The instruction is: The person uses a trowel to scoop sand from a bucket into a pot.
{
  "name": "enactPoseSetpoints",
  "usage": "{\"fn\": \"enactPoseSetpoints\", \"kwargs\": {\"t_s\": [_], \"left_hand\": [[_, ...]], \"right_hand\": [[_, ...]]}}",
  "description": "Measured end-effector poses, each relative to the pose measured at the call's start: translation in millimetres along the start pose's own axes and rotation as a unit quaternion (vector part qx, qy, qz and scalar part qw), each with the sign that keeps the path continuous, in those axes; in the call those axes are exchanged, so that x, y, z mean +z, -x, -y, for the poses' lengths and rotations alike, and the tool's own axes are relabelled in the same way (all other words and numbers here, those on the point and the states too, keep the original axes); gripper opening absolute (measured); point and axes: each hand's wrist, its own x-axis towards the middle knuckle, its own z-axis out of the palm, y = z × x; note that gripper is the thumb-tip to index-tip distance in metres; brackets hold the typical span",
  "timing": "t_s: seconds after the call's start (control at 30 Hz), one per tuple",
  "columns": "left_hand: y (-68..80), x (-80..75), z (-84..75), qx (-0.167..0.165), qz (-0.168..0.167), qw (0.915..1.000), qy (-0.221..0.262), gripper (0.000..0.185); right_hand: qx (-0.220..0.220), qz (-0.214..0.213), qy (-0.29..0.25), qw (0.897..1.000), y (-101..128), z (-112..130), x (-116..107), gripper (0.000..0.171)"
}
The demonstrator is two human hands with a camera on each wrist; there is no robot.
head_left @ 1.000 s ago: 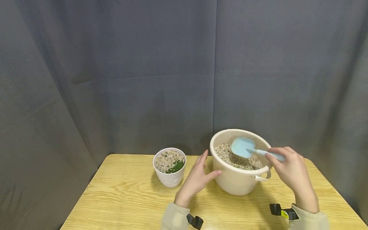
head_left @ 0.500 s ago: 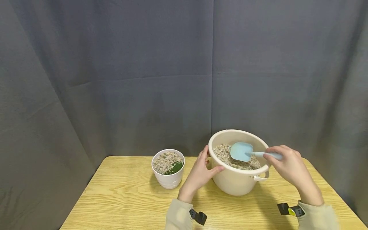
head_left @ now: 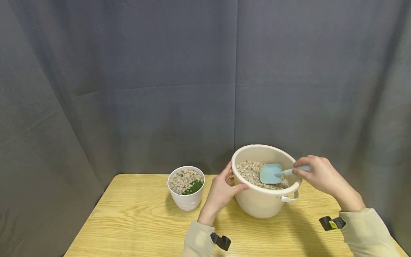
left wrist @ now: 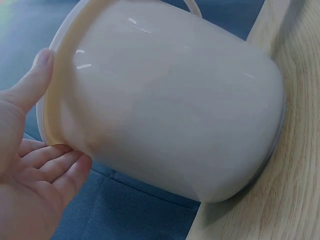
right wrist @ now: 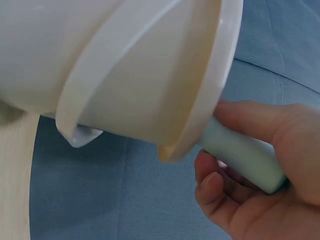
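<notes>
A cream bucket [head_left: 261, 203] holding gravel [head_left: 250, 169] stands on the wooden table [head_left: 144, 221]. My right hand [head_left: 318, 175] grips the handle of a light blue scoop [head_left: 270, 174], whose blade lies low on the gravel inside the bucket. In the right wrist view my right hand [right wrist: 270, 200] curls round the scoop handle [right wrist: 240, 152], just outside the bucket rim [right wrist: 150, 75]. My left hand [head_left: 221, 192] rests against the bucket's left side with its thumb up by the rim. Up close, my left hand [left wrist: 27, 165] lies along the bucket wall [left wrist: 175, 100] with relaxed fingers.
A small white pot [head_left: 186, 200], filled with gravel and a patch of green, stands left of the bucket. A dark grey curtain [head_left: 160, 89] hangs close behind the table. The bucket's side handle [head_left: 290, 197] points toward me.
The scoop has dropped from above the bucket down onto the gravel. My left hand has moved in from beside the bucket to touch its side.
</notes>
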Motion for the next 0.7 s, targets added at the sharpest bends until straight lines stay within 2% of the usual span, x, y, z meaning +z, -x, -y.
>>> {"fn": "enactPoseSetpoints", "kwargs": {"t_s": [0.17,0.4,0.7], "left_hand": [[2.2,2.2,-3.5,0.003,-0.014,0.9999,0.006,0.097],[4.4,2.4,-5.5,-0.008,-0.025,0.9994,0.022,0.095],[4.4,1.4,-3.5,-0.028,-0.033,0.9987,0.026,0.094]], "right_hand": [[0.019,0.056,-0.004,0.998,-9,-1,-12,0.011],[0.010,0.097,-0.021,0.995,-26,-10,-11,0.009],[0.022,0.105,-0.089,0.990,-33,-16,3,0.008]]}}
